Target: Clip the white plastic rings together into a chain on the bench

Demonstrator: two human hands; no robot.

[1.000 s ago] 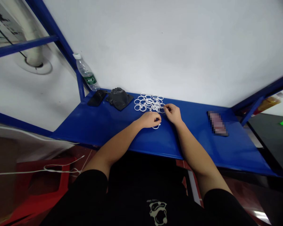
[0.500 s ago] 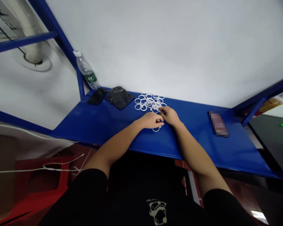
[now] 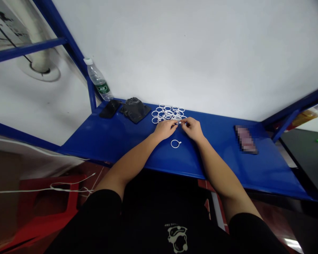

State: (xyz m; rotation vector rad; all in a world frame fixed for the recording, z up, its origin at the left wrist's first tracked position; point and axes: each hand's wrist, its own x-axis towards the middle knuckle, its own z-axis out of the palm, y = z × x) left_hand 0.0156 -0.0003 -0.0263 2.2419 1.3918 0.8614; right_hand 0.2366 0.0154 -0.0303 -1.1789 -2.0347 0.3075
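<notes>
My left hand is closed at the front edge of a pile of thin white rings, its fingertips pinching part of a white ring. Close beside it, my right hand pinches the same ring at its small white knob. The fingers hide most of that ring. Nearer to me, a single white ring with a small knob on its right side lies flat on the blue table.
A black pouch and a dark phone lie left of the pile. Behind them a plastic bottle leans at the blue frame. On the right rests a pixelated phone-shaped thing. A white wall rises behind the table.
My left hand has moved away from the loose ring, up to the pile, uncovering that ring. Both hands now meet at another white ring.
</notes>
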